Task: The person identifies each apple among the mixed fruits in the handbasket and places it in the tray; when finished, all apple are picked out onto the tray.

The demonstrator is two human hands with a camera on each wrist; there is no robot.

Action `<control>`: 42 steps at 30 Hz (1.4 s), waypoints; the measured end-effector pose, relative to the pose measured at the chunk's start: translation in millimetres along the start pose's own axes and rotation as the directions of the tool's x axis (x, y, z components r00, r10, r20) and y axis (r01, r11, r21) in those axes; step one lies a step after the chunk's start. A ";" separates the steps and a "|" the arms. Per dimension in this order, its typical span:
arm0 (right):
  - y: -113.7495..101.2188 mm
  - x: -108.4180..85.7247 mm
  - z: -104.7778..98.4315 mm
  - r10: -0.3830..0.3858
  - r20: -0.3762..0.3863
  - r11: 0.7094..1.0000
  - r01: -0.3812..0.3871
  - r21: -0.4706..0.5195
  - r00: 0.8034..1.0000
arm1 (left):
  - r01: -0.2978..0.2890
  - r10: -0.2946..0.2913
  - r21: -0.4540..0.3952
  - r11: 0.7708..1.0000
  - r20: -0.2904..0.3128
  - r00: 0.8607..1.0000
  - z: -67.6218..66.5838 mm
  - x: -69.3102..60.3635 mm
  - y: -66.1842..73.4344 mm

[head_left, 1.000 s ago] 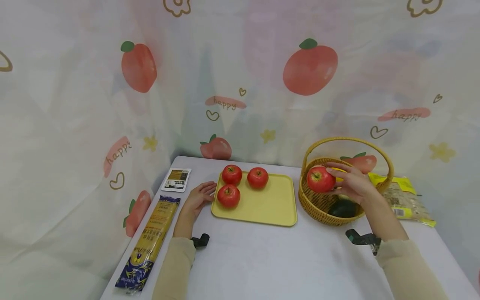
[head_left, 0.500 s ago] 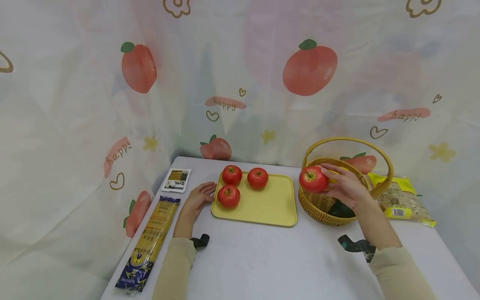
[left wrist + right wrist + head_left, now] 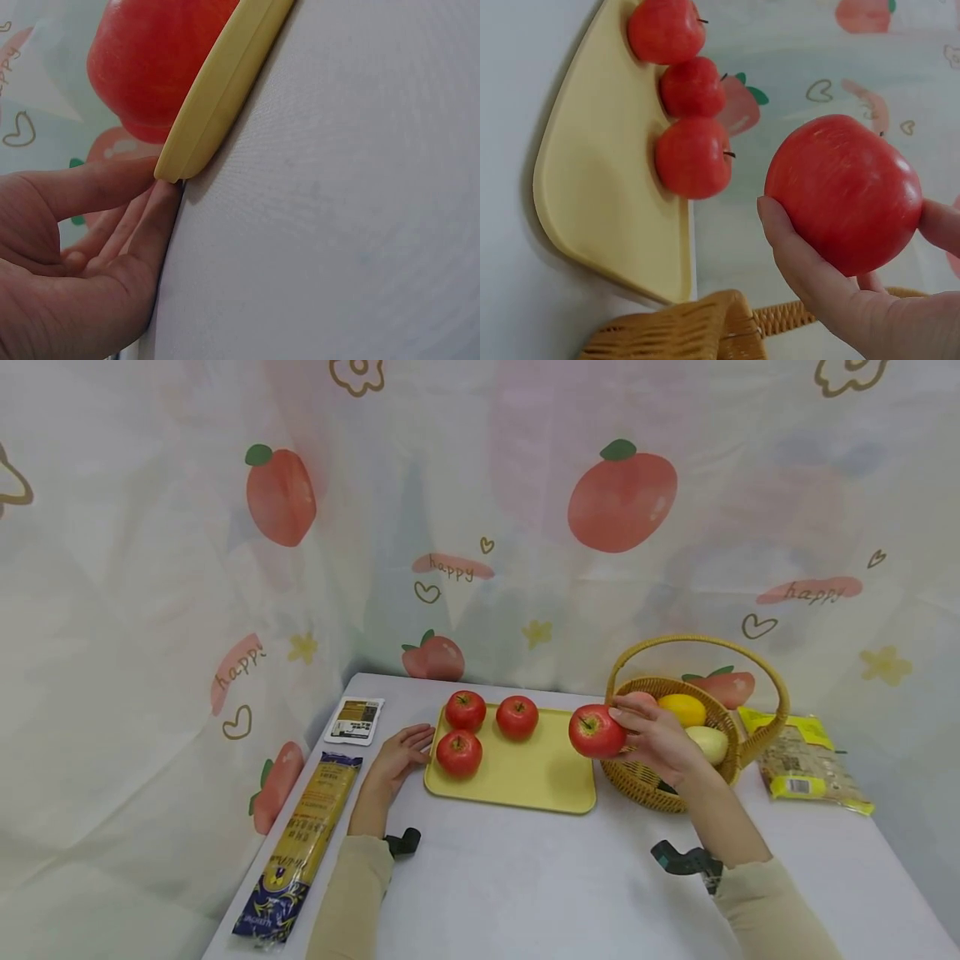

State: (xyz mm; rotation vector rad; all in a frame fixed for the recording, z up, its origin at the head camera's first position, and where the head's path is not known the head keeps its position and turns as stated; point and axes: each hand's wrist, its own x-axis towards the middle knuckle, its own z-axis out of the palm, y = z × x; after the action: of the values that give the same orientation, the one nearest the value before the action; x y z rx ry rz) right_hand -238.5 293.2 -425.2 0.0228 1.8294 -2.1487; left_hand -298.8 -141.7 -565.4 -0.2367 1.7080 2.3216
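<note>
In the head view, my right hand [image 3: 660,745] holds a red apple [image 3: 597,731] by its right side, above the gap between the yellow tray [image 3: 525,781] and the wicker basket [image 3: 645,793]. Thumb and fingers span that apple [image 3: 844,195] in the right wrist view. Three more red apples stand on the tray's left half: a back-left apple [image 3: 465,710], a front-left apple [image 3: 459,754] and a middle one [image 3: 517,717]. My left hand [image 3: 393,762] rests at the tray's left edge with relaxed fingers. In the left wrist view, its thumb touches the tray rim [image 3: 217,97].
The basket, with an upright handle [image 3: 697,638], holds a yellow lemon-like fruit [image 3: 681,710], a pale rounded item [image 3: 707,743] and other partly hidden produce. A yellow-and-clear food bag [image 3: 806,760] lies right of it. Spaghetti [image 3: 303,835] and a small white packet [image 3: 355,721] lie left.
My right hand has carried the apple leftward from over the basket to near the tray's right edge, uncovering more of the basket's contents. The left hand has stayed at the tray.
</note>
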 end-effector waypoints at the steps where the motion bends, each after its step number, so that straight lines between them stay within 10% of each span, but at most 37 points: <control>1: 1.4 0.7 1.9 -0.003 0.006 1.000 0.003 -0.005 1.000 | 0.000 0.000 0.002 1.000 -0.001 1.000 0.2 0.2 -0.1; 42: 62.7 52.2 71.4 0.134 -0.058 0.990 -0.132 0.048 0.989 | 0.032 -0.031 0.027 0.999 -0.014 0.999 0.6 -0.8 2.5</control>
State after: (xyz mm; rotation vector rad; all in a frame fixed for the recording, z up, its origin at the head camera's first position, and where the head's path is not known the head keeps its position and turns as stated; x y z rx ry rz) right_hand -258.7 204.2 -483.7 0.2174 1.7597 -2.1169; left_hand -298.7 -141.9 -562.7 -0.2732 1.7280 2.2783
